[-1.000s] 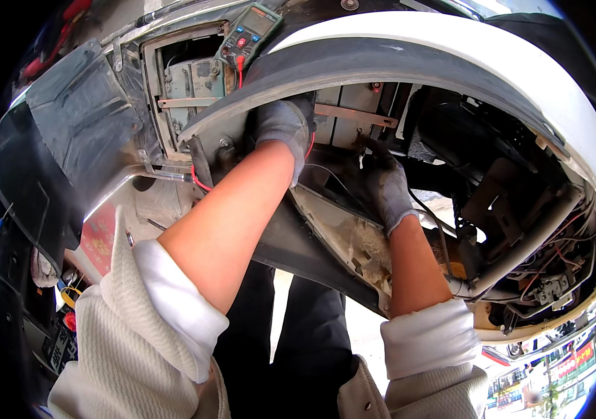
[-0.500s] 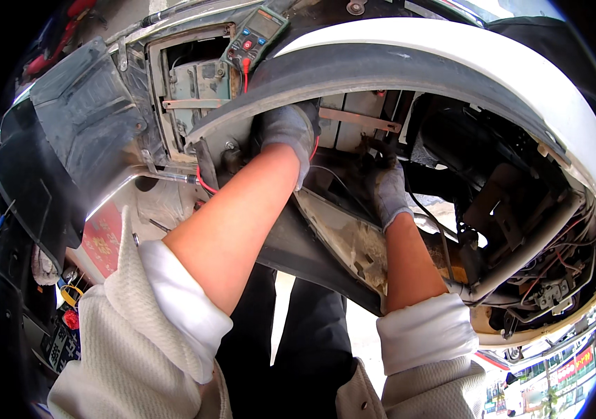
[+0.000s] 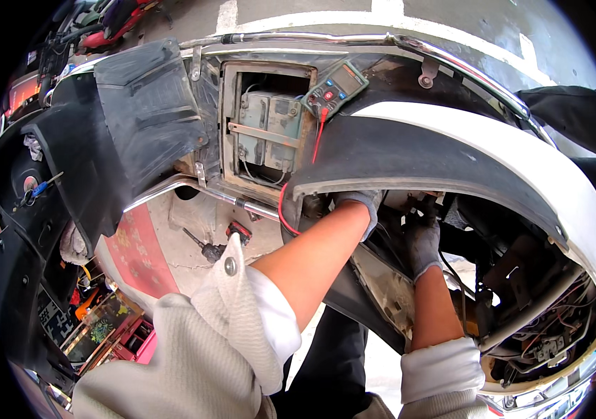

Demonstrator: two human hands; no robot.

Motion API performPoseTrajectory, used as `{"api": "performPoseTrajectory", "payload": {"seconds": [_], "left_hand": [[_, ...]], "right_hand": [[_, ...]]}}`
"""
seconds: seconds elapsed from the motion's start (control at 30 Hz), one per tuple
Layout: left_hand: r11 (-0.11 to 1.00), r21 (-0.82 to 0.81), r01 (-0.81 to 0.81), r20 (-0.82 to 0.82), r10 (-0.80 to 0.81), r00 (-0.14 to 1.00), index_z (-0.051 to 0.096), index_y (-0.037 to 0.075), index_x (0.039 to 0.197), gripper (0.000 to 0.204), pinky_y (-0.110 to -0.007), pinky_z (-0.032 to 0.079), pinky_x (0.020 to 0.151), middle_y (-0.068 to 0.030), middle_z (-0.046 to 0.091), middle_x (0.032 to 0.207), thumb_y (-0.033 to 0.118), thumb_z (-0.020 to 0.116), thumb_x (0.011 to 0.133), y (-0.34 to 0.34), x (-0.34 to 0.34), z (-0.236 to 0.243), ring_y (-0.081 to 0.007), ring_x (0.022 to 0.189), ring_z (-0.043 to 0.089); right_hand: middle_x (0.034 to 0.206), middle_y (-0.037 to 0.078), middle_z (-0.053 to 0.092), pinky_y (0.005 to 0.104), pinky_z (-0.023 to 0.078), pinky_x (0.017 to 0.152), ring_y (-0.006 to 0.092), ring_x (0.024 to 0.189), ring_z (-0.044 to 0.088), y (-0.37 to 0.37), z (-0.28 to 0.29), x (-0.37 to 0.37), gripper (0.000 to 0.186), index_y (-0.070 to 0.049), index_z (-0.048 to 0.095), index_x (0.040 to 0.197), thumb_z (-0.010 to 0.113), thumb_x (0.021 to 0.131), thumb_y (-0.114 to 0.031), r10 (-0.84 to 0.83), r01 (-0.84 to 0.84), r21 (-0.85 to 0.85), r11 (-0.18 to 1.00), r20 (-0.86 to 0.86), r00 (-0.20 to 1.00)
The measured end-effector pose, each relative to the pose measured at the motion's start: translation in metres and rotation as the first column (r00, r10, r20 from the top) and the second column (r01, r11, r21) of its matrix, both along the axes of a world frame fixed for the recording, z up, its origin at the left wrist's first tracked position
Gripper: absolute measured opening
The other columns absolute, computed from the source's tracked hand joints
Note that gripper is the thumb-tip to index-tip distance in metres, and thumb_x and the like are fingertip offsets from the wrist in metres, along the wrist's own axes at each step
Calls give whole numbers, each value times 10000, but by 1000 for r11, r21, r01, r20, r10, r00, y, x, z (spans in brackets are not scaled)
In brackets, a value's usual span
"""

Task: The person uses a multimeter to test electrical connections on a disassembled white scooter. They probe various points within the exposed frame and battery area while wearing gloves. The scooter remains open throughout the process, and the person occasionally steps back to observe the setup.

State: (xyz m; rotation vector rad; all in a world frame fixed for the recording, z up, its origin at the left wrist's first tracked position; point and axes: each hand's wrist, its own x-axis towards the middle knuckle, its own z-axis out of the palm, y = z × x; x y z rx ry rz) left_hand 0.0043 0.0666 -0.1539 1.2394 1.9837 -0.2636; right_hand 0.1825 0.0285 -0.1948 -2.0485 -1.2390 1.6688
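My left hand (image 3: 362, 206), in a grey glove, reaches up beneath the black and white curved body panel (image 3: 438, 153). Its fingers are hidden behind that panel. Just to the right, inside the vehicle's open bay, my right hand (image 3: 424, 244) is also gloved in grey. Its dark fingertips are bent together at a shadowed spot, and what they grip I cannot make out. A multimeter (image 3: 336, 87) rests on the bodywork beyond the panel. From it a red test lead (image 3: 320, 136) runs down and curves under the panel's left end toward my left hand.
Left of the multimeter, an open hatch shows grey batteries (image 3: 270, 115) under a metal strap (image 3: 263, 134). A black cordless power tool (image 3: 207, 244) lies on the ground. Cables and a pale tube (image 3: 532, 311) fill the bay at right. A chrome rail (image 3: 312, 38) borders the far side.
The view has swung up and left, so the battery hatch, the multimeter and the ground tool show more fully. Both hands stay at the panel; less of the left glove shows now.
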Motion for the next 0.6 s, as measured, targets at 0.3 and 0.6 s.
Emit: {"api": "performPoseTrajectory", "payload": {"seconds": [0.3, 0.6], "left_hand": [[997, -61, -54, 111, 61, 992, 342, 87, 1371, 516, -353, 230, 1095, -92, 288, 1452, 388, 243, 963, 4, -3, 7, -245, 1321, 278], [995, -80, -67, 130, 77, 989, 334, 89, 1375, 551, -357, 223, 1097, -93, 275, 1461, 433, 246, 954, 10, -6, 17, -252, 1329, 265]], "right_hand": [[915, 70, 627, 249, 410, 538, 119, 661, 530, -21, -59, 19, 266, -94, 575, 1071, 512, 855, 48, -78, 83, 69, 994, -75, 994], [1052, 67, 607, 318, 406, 745, 142, 868, 519, -24, -62, 17, 234, -80, 587, 1075, 423, 909, -99, -261, 277, 1, 961, -336, 905]]}}
